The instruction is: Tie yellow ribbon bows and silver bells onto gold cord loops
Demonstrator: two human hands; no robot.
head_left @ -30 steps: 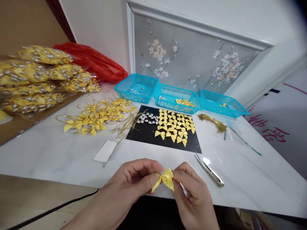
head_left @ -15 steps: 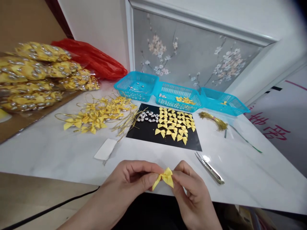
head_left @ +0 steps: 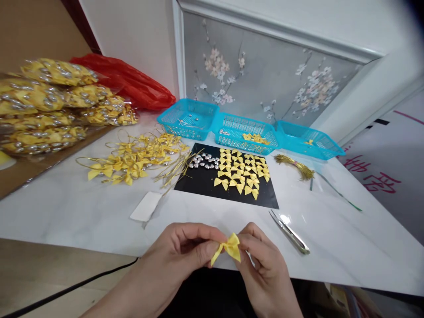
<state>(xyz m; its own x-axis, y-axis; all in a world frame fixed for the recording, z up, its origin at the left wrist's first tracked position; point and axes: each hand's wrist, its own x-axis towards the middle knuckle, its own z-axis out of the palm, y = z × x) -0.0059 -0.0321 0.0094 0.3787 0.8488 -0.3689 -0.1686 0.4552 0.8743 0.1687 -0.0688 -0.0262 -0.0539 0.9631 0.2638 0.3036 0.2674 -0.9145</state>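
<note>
Both hands pinch one small yellow ribbon bow point(head_left: 229, 248) over the near edge of the white table point(head_left: 82, 212). My left hand point(head_left: 185, 249) grips its left side with thumb and forefinger. My right hand point(head_left: 265, 265) holds its right side. Beyond them a black mat point(head_left: 205, 183) carries several yellow bows point(head_left: 241, 174) in rows and several silver beads point(head_left: 202, 161). A loose pile of finished bows with gold loops point(head_left: 139, 159) lies left of the mat.
Metal snips point(head_left: 289, 233) lie right of my hands. Three blue baskets point(head_left: 245, 132) line the wall. A bundle of gold cord point(head_left: 294, 165), a white card point(head_left: 145, 206), bagged bows point(head_left: 49, 106) and a red bag point(head_left: 129, 84) sit around.
The bow and my fingers have shifted only slightly; the grip is the same. The view has tilted a little upward since the earliest frame.
</note>
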